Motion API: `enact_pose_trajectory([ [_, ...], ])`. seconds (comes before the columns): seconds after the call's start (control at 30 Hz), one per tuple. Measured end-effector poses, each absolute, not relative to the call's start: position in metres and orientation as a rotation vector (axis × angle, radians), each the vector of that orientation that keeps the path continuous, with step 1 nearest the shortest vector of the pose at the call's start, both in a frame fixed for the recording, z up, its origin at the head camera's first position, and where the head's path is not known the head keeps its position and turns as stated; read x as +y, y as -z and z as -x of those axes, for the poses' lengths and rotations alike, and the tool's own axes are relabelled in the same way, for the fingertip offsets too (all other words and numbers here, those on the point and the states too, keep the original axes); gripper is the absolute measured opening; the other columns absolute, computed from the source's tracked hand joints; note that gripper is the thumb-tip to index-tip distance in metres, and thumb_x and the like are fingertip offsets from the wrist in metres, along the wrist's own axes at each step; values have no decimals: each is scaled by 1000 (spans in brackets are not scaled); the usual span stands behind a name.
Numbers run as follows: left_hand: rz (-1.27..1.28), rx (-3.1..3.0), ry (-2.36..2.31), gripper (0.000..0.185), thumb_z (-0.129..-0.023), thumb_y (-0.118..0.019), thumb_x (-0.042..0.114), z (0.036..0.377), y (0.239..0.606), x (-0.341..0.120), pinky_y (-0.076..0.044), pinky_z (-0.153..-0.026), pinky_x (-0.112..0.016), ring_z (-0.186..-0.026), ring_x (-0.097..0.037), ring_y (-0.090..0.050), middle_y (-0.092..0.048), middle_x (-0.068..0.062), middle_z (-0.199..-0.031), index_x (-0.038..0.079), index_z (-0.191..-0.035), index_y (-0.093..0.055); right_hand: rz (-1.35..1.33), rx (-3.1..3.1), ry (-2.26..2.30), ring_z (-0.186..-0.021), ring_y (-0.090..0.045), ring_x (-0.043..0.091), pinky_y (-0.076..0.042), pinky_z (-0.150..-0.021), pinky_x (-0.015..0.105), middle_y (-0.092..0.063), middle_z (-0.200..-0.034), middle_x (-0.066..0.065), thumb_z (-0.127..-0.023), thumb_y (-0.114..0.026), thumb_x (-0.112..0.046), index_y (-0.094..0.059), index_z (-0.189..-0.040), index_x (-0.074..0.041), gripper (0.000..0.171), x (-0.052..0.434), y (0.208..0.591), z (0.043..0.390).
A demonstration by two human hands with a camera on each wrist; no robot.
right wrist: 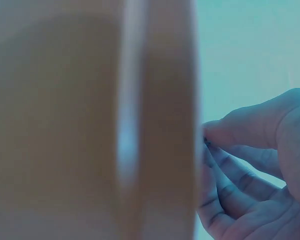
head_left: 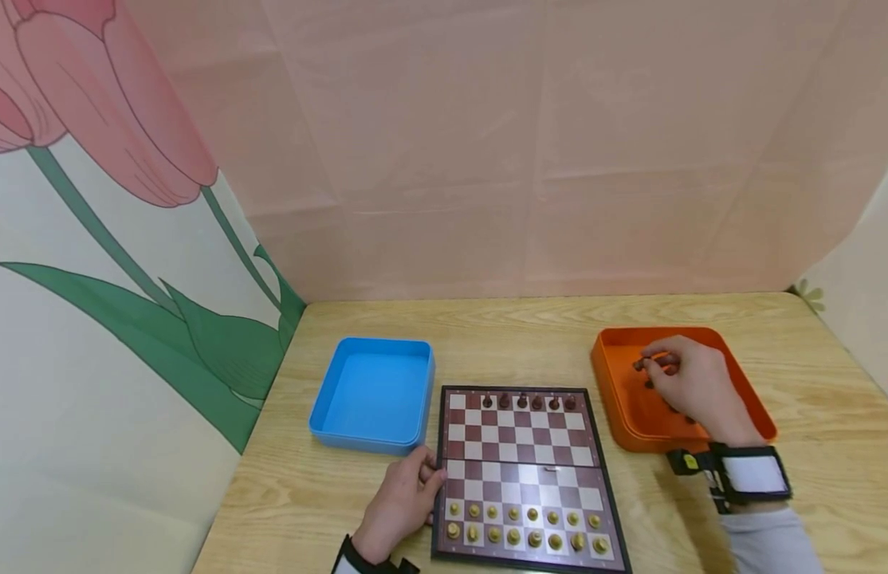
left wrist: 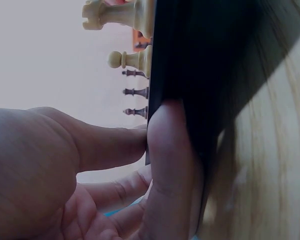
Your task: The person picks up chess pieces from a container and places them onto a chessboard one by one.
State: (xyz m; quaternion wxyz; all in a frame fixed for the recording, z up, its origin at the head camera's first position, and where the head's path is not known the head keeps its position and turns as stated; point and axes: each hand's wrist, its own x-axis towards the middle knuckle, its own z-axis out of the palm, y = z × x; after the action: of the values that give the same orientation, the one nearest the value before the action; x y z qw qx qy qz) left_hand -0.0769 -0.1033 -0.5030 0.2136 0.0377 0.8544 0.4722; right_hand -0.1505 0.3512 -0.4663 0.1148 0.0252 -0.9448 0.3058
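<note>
A light wooden table (head_left: 501,327) with visible grain fills the lower part of the head view. Behind the table stands a plain pink backdrop (head_left: 530,143), creased in squares. To the left of the table hangs a cream panel (head_left: 92,335) painted with a large pink tulip (head_left: 107,88) and green leaves (head_left: 200,335). Light is soft and even.

Blue tray (head_left: 372,395) on wooden table (head_left: 810,383), left of board; tulip-print backdrop (head_left: 92,119) behind.
</note>
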Motion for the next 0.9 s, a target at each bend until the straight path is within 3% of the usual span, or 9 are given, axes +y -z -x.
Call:
enact_pose_trajectory([
  [0.37, -70, 2366, -1318, 12, -109, -65, 21, 76, 504, -108, -56, -52, -32, -67, -17, -65, -65, -2, -86, 9, -111, -62, -100, -2767, -917, -49, -57, 12, -45, -37, 31, -77, -100, 26, -98, -75, -4, -70, -119, 0, 22, 345, 462, 152],
  [0.47, -55, 2352, -1317, 13, -109, -65, 21, 76, 504, -108, -57, -53, -32, -68, -17, -65, -65, -2, -87, 9, -111, -62, -125, -2740, -933, -54, -62, 13, -47, -39, 31, -78, -101, 24, -98, -75, -5, -71, -118, -2, 20, 342, 459, 152],
  [0.67, -47, 2348, -1313, 13, -109, -65, 22, 77, 504, -108, -57, -54, -33, -69, -18, -65, -65, -3, -87, 9, -112, -62, -198, -2659, -938, -86, -75, 34, -54, -57, 16, -79, -104, 18, -94, -80, -4, -74, -114, -5, 20, 327, 454, 153],
  [0.77, -58, 2350, -1320, 13, -108, -66, 22, 77, 505, -106, -57, -53, -32, -68, -17, -65, -65, -3, -87, 9, -111, -63, -246, -2632, -941, -87, -74, 25, -52, -66, 9, -80, -102, 15, -92, -83, -4, -76, -111, -6, 20, 315, 451, 153],
  [0.9, -77, 2355, -1335, 12, -108, -66, 21, 78, 505, -103, -56, -51, -31, -66, -17, -64, -65, -2, -86, 9, -110, -63, -284, -2636, -949, -86, -73, 21, -53, -68, 10, -80, -101, 11, -92, -84, -6, -77, -109, -7, 18, 298, 444, 156],
])
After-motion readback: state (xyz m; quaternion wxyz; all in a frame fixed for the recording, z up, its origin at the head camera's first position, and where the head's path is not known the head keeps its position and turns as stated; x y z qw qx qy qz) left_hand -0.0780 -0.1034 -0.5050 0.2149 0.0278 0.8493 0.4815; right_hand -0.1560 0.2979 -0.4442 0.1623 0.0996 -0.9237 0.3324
